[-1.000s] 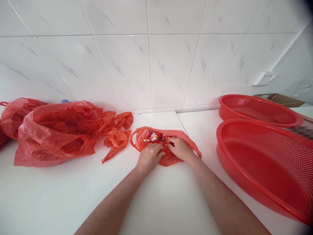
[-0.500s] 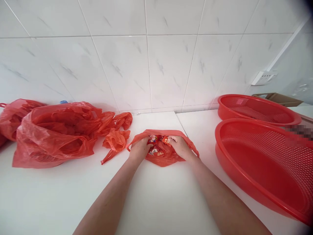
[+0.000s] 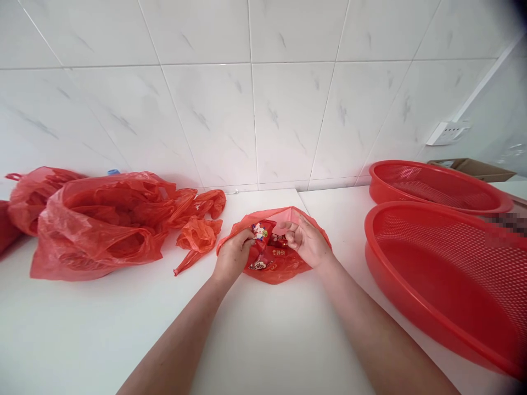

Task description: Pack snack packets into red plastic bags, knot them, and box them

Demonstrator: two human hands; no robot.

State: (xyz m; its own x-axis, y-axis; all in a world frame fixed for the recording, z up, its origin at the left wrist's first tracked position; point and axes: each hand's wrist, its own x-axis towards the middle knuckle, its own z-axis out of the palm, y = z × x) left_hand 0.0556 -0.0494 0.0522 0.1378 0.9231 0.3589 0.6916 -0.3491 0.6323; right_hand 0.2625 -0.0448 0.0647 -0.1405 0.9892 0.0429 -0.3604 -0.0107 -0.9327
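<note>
An open red plastic bag [image 3: 284,274] lies on the white table with several small red printed packets inside. At the bag's left side, my left hand [image 3: 234,257] pinches a red packet [image 3: 260,232] with a cartoon figure printed on it, lifted near the bag's mouth. Over the right part of the opening, my right hand [image 3: 312,242] has its fingers apart and partly curled, and nothing shows in them. A dark red packet [image 3: 280,240] lies in the bag between the two hands.
A large red plastic bag [image 3: 53,241] stands on the left, with crumpled red bags [image 3: 197,233] beside it. To the right are two red perforated baskets [image 3: 373,241]. Behind them sits a cardboard box [image 3: 480,170] by the tiled wall [image 3: 288,120].
My left hand has raised a packet in its fingers. My right hand has come up off the packets and its fingers have spread. The bag's mouth stands wider.
</note>
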